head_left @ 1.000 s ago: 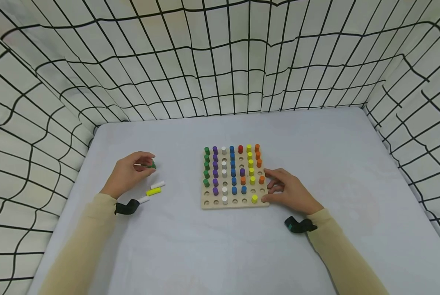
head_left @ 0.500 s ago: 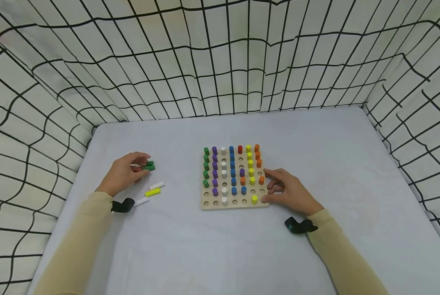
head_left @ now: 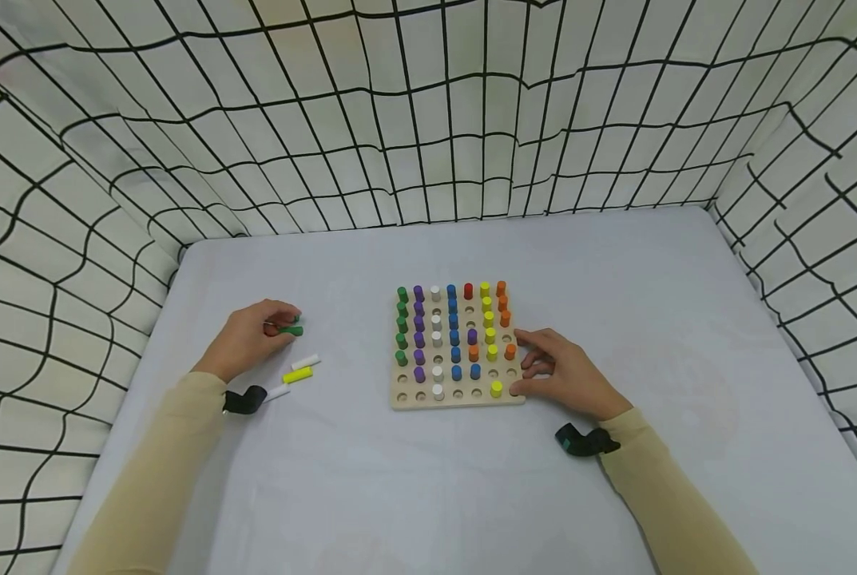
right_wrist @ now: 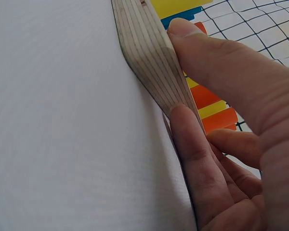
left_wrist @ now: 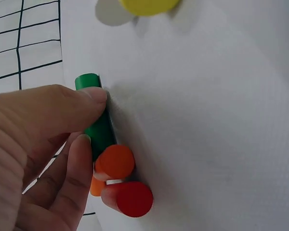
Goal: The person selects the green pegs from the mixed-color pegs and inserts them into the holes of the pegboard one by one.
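My left hand (head_left: 283, 324) pinches a green peg (head_left: 291, 330) between thumb and finger just over the table. In the left wrist view the green peg (left_wrist: 97, 122) lies under the thumb, with an orange peg (left_wrist: 114, 162) and a red peg (left_wrist: 130, 198) close against the fingers. Whether those two are held I cannot tell. My right hand (head_left: 536, 363) holds the right edge of the wooden peg board (head_left: 457, 397). In the right wrist view, thumb and a finger press on the board edge (right_wrist: 149, 62). Several coloured pegs stand in rows on the board.
Two white pegs (head_left: 306, 362) (head_left: 279, 391) and a yellow peg (head_left: 299, 374) lie loose on the table right of my left hand. Checked fabric walls (head_left: 428, 120) close in the back and both sides. Several holes in the board's front rows have no peg.
My left hand shifted slightly and turned the green peg in its fingers. The right hand and the board have stayed put.
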Demonstrator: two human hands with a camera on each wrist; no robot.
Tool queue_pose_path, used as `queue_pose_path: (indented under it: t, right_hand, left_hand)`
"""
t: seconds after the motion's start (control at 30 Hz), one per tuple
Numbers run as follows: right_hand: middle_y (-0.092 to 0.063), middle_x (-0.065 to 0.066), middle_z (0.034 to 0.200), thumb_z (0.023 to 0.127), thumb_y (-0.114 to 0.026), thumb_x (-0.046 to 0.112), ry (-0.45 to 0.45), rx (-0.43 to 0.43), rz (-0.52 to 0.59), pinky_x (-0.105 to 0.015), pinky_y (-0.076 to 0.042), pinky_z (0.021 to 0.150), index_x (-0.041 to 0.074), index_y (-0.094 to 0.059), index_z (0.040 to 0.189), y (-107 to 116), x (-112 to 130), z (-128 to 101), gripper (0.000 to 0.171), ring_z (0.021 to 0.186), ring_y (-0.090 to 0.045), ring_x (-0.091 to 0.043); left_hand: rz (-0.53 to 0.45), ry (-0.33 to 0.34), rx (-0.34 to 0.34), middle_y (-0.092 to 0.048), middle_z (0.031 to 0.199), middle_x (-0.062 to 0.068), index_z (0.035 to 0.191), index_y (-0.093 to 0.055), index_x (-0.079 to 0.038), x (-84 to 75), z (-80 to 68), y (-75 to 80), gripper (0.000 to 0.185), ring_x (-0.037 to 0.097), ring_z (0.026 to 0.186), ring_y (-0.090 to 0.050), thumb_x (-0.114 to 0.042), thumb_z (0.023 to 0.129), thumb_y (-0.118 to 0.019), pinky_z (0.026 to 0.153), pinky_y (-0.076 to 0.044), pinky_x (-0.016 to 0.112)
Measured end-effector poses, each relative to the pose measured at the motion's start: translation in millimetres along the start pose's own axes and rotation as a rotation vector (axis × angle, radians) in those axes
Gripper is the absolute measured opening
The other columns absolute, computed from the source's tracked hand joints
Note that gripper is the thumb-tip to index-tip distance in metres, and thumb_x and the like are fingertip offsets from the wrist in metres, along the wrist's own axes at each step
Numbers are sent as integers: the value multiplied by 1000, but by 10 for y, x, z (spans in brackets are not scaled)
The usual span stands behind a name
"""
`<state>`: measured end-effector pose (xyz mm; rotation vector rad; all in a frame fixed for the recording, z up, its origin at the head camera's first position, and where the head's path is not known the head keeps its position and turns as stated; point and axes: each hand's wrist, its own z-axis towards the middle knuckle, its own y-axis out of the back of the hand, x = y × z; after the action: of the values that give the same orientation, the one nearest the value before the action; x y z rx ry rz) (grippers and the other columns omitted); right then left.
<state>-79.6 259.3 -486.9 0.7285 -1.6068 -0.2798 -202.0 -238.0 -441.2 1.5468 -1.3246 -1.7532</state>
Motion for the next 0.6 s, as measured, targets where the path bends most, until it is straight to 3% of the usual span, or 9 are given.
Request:
queue_pose_path:
  t: [0.2,0.47,0.6]
  right_hand:
    - [-60,-5,118,81,-88,42,-9,10,4,-31,-62,97,13,-44,156,7,6,-2,92,97,-69,-11]
    - [-60,-3,117,81,-89,40,7,3,15,-25,-62,95,13,-46,155,3,0,5,90,96,-69,-9]
    - [-60,-3,117,81,-89,41,3,6,21,-25,-61,95,12,-46,155,5,-2,3,91,97,-69,-10]
  left_hand:
    - [21,-10,13,-72,113,14,126,-67,-5,-40,21,-7,33,28,105,-68,-6,94,-74,92,-59,42]
    - [37,-25,-4,-72,109,12,124,-69,-7,-101,25,-29,30,26,101,-69,-8,94,-74,86,-57,29]
    - [33,-44,-20,-74,109,11,124,-70,-9,-141,34,-37,31,25,99,-69,-8,94,-73,85,-56,29]
